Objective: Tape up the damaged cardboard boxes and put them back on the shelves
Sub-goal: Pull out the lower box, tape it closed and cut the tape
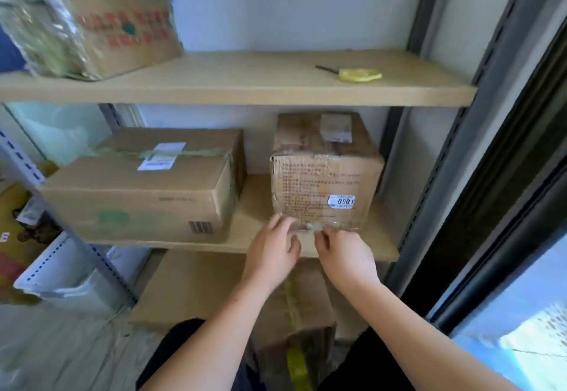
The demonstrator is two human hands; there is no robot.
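Here the small cardboard box (326, 173) stands on the middle shelf (254, 206), toward its right end, with a white sticker marked 0901 on the face toward me. Clear tape (319, 225) runs along the bottom edge of that face. My left hand (276, 248) touches that edge at the box's 7 o'clock corner, fingers fairly straight and laid on the tape. My right hand (345, 254) sits just beside it at the box's 6 o'clock, its fingertips pinching the tape at the edge.

At 9 o'clock from the box, close beside it on the same shelf, lies a wider box (144, 188) with a white label on top. On the top shelf (245, 84), at 12 o'clock, a yellow-handled cutter (359, 74) lies alone; at 10 o'clock sits a box with red print (122, 28). Below my wrists is another box with yellowish tape (294, 308).
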